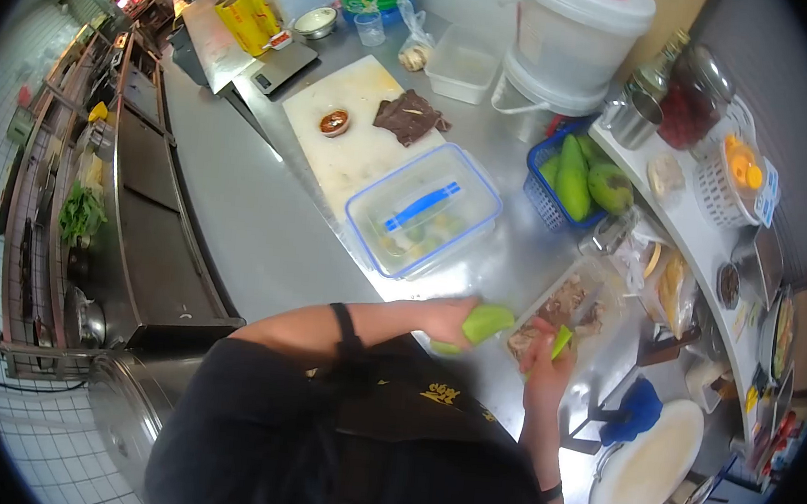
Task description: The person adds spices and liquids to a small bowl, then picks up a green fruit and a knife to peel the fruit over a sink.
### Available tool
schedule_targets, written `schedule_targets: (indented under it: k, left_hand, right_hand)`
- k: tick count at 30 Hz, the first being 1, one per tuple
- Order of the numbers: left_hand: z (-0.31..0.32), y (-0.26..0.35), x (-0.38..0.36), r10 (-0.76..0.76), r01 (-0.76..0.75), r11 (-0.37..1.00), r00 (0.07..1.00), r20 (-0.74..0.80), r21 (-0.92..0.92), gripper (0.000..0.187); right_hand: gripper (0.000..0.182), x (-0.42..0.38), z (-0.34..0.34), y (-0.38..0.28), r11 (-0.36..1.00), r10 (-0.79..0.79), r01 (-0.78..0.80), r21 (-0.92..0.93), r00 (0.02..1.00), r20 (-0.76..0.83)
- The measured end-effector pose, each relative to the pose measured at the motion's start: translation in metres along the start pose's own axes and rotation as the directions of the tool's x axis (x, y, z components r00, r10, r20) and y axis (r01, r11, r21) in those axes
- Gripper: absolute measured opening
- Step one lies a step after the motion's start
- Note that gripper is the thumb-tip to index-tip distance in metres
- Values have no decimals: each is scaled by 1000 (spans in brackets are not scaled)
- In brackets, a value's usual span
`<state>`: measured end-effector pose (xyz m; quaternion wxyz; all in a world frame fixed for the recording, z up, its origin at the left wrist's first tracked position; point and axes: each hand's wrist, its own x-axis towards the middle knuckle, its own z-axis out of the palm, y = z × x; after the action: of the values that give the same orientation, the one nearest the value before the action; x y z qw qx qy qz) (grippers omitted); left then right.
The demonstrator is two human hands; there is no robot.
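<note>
My left hand (pixel 450 321) is closed around a pale green fruit or vegetable (pixel 487 324), above the steel counter's near edge. Close by on the right, my right hand (pixel 544 353) pinches a small bright green item (pixel 561 341), too small to name surely. It is over the near end of a clear rectangular tub (pixel 602 281) holding brownish and pinkish pieces. Beyond my hands lies a clear, blue-rimmed lidded container (pixel 422 210) with greenish contents. Farther right, a blue basket (pixel 550 200) holds large green fruits (pixel 574 179).
A white cutting board (pixel 341 93) carries a small sauce dish (pixel 334 122) and dark brown pieces (pixel 409 118). A white bucket (pixel 570 51) stands behind. The right shelf (pixel 662 204) holds jars and a white basket. A round white board (pixel 649 464) lies at lower right.
</note>
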<state>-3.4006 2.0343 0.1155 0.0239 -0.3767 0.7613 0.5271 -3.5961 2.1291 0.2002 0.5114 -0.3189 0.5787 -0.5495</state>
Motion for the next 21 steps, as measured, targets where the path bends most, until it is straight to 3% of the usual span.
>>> schedule_targets:
  k: [1,3,5,7,9,10,11,12,13,14,15,16,17,19,20,21]
  left_hand:
    - [-11,-8,-18,143,-130,981,986,85,-143,78]
    - [-44,6,-76,56,-25,951,994,93,-308,77]
    - [-64,-7,-126,-32,48,892,999,44,-449,76]
    - [-71,-41,-170,-64,18,762,997,-47,-647,75]
    - [-77,-70,-220,-68,-97,437,988,-141,-894,73]
    - [-77,-94,-242,-56,-112,429,987,-150,-896,73]
    - [-77,-124,-262,-66,-190,232,975,-210,-954,72]
    - [-78,-154,-281,-87,-259,26,962,-260,-965,70]
    - [-78,-179,-298,-77,-259,12,963,-259,-966,70]
    - [-81,-204,-314,-40,-352,-144,936,-350,-925,67]
    - [-84,-226,-330,-19,-422,-306,899,-437,-854,65]
    - [-87,-245,-350,-128,-481,-227,877,-464,-847,58]
    - [-89,-256,-370,-119,-478,-253,878,-463,-841,58]
    - [-96,-272,-415,-391,-623,-92,740,-547,-777,57]
    - [-95,-283,-432,-385,-621,-106,746,-543,-777,57]
    - [-90,-294,-448,-443,-680,-133,691,-571,-721,58]
  right_hand:
    - [27,2,10,-3,1000,-8,8,-2,1000,15]
    - [24,8,35,-10,996,60,-50,-70,985,163]
    - [26,18,69,-13,990,67,-43,-133,982,176]
    - [26,30,112,-18,964,111,-30,-266,949,294]
    - [27,42,167,-24,966,144,-58,-252,929,340]
    - [24,47,200,-30,973,167,-90,-212,909,382]
    - [22,55,234,-34,977,188,-124,-173,886,423]
    - [19,66,270,-31,971,237,-196,-140,878,415]
    - [17,79,307,-23,956,292,-272,-107,868,402]
    - [17,96,347,-12,956,294,-268,-121,871,394]
    - [16,114,384,4,935,330,-353,-16,855,399]
    - [15,123,407,19,898,369,-434,79,838,402]
    - [15,126,423,31,901,376,-429,57,842,387]
    - [18,130,458,44,940,329,-293,-175,915,232]
    - [21,122,461,39,909,357,-280,-310,906,230]
    - [21,111,463,33,905,361,-287,-315,909,209]
